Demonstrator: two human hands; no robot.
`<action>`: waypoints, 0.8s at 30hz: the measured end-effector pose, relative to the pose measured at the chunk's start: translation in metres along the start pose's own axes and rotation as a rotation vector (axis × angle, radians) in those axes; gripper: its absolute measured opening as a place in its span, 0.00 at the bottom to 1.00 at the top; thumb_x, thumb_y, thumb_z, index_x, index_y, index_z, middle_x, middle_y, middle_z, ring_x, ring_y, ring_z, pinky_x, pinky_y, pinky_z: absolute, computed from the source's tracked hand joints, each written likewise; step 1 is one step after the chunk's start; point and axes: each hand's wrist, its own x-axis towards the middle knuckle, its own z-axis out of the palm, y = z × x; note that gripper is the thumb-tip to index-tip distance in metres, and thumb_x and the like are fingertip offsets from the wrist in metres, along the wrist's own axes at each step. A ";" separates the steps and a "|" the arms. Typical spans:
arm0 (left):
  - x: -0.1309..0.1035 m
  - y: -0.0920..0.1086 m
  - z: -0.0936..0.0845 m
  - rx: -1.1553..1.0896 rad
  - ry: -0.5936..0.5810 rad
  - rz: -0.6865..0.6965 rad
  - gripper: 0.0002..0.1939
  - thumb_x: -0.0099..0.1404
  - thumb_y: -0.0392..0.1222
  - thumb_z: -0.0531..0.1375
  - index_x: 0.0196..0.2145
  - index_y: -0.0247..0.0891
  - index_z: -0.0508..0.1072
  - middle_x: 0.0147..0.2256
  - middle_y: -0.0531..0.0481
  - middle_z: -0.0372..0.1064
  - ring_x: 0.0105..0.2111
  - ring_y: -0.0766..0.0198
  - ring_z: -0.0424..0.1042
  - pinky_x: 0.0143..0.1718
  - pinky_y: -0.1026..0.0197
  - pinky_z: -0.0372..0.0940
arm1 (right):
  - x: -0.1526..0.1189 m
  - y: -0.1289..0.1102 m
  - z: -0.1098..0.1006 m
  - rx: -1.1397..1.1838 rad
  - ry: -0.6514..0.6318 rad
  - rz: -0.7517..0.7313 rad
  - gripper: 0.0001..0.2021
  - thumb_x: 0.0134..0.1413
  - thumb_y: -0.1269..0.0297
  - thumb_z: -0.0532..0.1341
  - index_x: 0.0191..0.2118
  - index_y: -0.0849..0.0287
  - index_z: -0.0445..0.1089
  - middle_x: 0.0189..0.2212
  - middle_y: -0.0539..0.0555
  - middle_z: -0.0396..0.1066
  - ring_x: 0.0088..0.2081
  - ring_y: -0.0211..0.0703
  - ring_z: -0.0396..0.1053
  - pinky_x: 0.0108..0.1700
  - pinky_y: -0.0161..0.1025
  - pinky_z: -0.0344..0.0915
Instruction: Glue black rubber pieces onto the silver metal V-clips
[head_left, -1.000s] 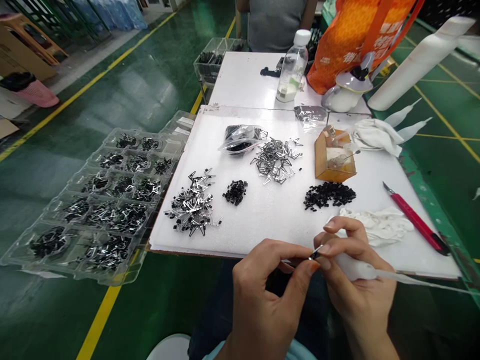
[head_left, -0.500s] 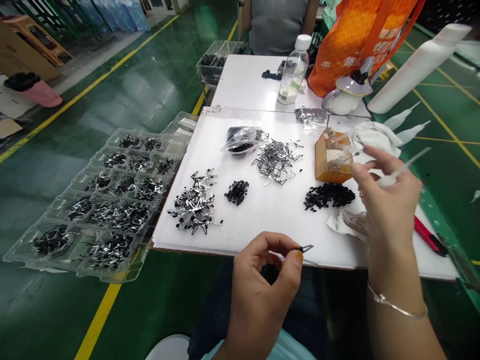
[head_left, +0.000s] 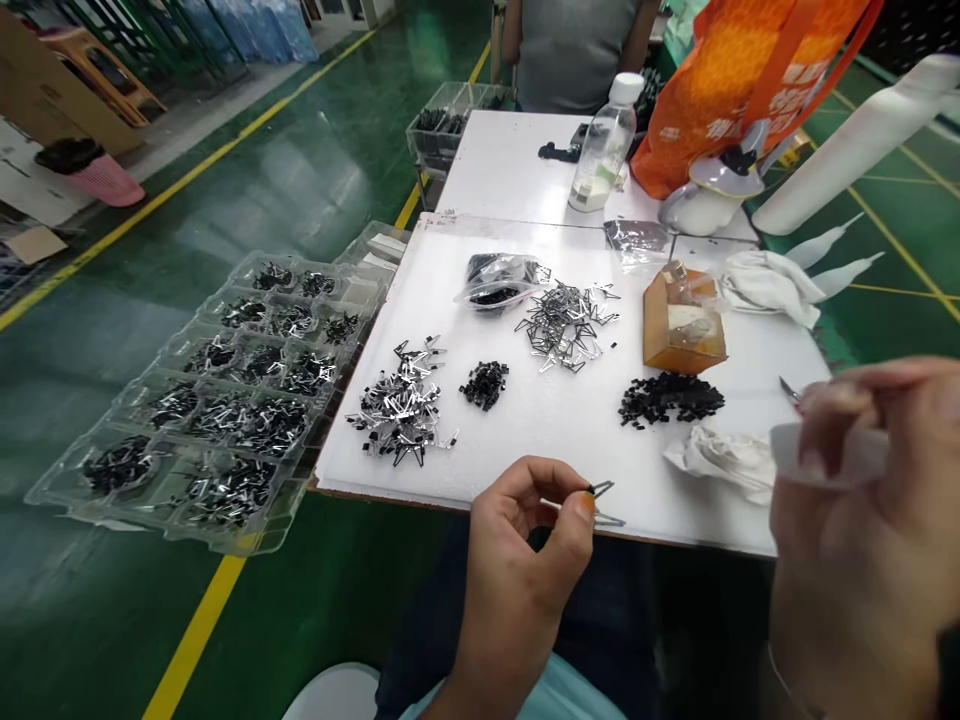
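Note:
My left hand [head_left: 525,560] pinches a small V-shaped metal clip [head_left: 609,519] between thumb and forefinger, just past the table's front edge. A black piece sits at the clip's pinched end, and the thumb carries an orange-brown stain. At the right, my right hand [head_left: 885,500] is smeared by motion, its fingers closed around a translucent white plastic dropper [head_left: 789,455]. The dropper's tip cannot be made out. Nearest that hand are a crumpled white cloth [head_left: 720,460] and a pile of small black caps [head_left: 667,399].
Piles of metal clips [head_left: 566,325], capped clips [head_left: 401,405] and black caps [head_left: 485,384] cover parts of the white table [head_left: 525,430]. A wooden box [head_left: 664,335] holds small bottles. Left stands a compartment tray [head_left: 161,490]; behind are a bottle [head_left: 600,150], an orange bag [head_left: 690,110] and a seated person [head_left: 566,55].
My right hand has moved right and toward me, away from the wooden box, with the dropper. The left hand keeps its pinch on the clip. The view has shifted slightly.

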 end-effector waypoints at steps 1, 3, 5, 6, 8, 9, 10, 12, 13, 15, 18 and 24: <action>0.000 0.000 0.001 0.015 0.009 -0.002 0.02 0.61 0.40 0.68 0.32 0.41 0.79 0.28 0.54 0.70 0.30 0.65 0.64 0.33 0.64 0.61 | -0.012 -0.009 -0.002 0.076 -0.081 0.101 0.12 0.60 0.53 0.72 0.34 0.56 0.76 0.27 0.49 0.66 0.20 0.35 0.55 0.18 0.38 0.43; 0.001 0.001 0.002 0.030 0.016 -0.002 0.02 0.60 0.41 0.68 0.31 0.41 0.79 0.28 0.54 0.70 0.30 0.64 0.64 0.33 0.64 0.61 | -0.031 -0.022 -0.005 0.125 -0.151 0.176 0.09 0.62 0.58 0.71 0.34 0.57 0.77 0.26 0.49 0.64 0.20 0.35 0.54 0.16 0.37 0.43; 0.001 0.000 0.003 0.031 0.015 0.002 0.02 0.60 0.41 0.68 0.31 0.41 0.79 0.28 0.54 0.70 0.30 0.64 0.63 0.33 0.64 0.60 | -0.042 -0.026 -0.008 0.126 -0.169 0.178 0.08 0.63 0.60 0.69 0.34 0.56 0.78 0.25 0.50 0.64 0.21 0.36 0.56 0.15 0.36 0.45; 0.001 0.000 0.003 0.029 0.011 0.002 0.02 0.60 0.40 0.68 0.31 0.41 0.79 0.28 0.54 0.70 0.30 0.64 0.63 0.33 0.64 0.60 | -0.044 -0.025 -0.008 0.123 -0.170 0.167 0.07 0.64 0.61 0.69 0.34 0.56 0.79 0.25 0.50 0.65 0.21 0.37 0.57 0.15 0.36 0.46; 0.001 -0.001 0.004 0.024 0.006 0.001 0.02 0.60 0.40 0.68 0.31 0.41 0.79 0.29 0.53 0.71 0.30 0.65 0.63 0.33 0.64 0.60 | -0.046 -0.022 -0.008 0.110 -0.177 0.148 0.07 0.64 0.61 0.69 0.34 0.55 0.79 0.26 0.51 0.66 0.22 0.38 0.58 0.15 0.35 0.48; 0.001 -0.001 0.004 0.022 0.003 0.000 0.02 0.60 0.40 0.68 0.31 0.41 0.79 0.29 0.53 0.71 0.30 0.65 0.63 0.32 0.64 0.60 | -0.046 -0.021 -0.007 0.098 -0.182 0.138 0.07 0.64 0.61 0.69 0.34 0.55 0.80 0.26 0.52 0.66 0.23 0.38 0.59 0.15 0.35 0.48; 0.001 -0.001 0.005 0.021 0.004 0.000 0.02 0.60 0.40 0.68 0.31 0.40 0.79 0.29 0.53 0.70 0.30 0.65 0.63 0.32 0.64 0.60 | -0.046 -0.020 -0.006 0.090 -0.182 0.127 0.07 0.64 0.61 0.69 0.34 0.55 0.80 0.26 0.52 0.67 0.23 0.39 0.60 0.15 0.36 0.48; 0.000 -0.001 0.005 0.023 0.012 0.000 0.02 0.61 0.40 0.67 0.32 0.40 0.79 0.28 0.53 0.70 0.30 0.65 0.63 0.32 0.64 0.61 | -0.046 -0.021 -0.005 0.077 -0.156 0.129 0.07 0.64 0.60 0.69 0.33 0.54 0.79 0.26 0.51 0.67 0.23 0.39 0.59 0.16 0.37 0.48; 0.000 0.000 0.005 0.023 0.015 0.002 0.02 0.61 0.40 0.67 0.32 0.40 0.79 0.28 0.53 0.70 0.30 0.64 0.64 0.32 0.64 0.61 | -0.047 -0.023 -0.005 0.071 -0.132 0.136 0.08 0.64 0.59 0.69 0.33 0.53 0.79 0.26 0.51 0.66 0.22 0.39 0.58 0.17 0.38 0.48; -0.001 0.001 0.004 0.025 0.022 0.004 0.02 0.61 0.40 0.67 0.31 0.40 0.79 0.28 0.53 0.70 0.30 0.64 0.64 0.32 0.64 0.61 | -0.047 -0.025 -0.004 0.066 -0.089 0.146 0.08 0.63 0.58 0.69 0.33 0.52 0.77 0.26 0.50 0.65 0.21 0.39 0.56 0.18 0.39 0.46; -0.001 0.002 0.003 0.027 0.029 0.005 0.03 0.61 0.40 0.68 0.31 0.40 0.79 0.28 0.53 0.70 0.30 0.64 0.64 0.33 0.64 0.61 | -0.038 -0.019 -0.001 0.041 -0.036 0.080 0.08 0.60 0.56 0.70 0.32 0.51 0.77 0.26 0.51 0.66 0.22 0.41 0.57 0.19 0.41 0.47; 0.001 -0.005 0.000 -0.102 0.011 -0.006 0.07 0.63 0.44 0.70 0.32 0.39 0.79 0.26 0.54 0.68 0.29 0.66 0.63 0.32 0.66 0.62 | 0.014 0.029 0.003 -0.392 0.254 -0.243 0.14 0.67 0.50 0.63 0.36 0.56 0.73 0.31 0.55 0.72 0.23 0.42 0.62 0.27 0.45 0.56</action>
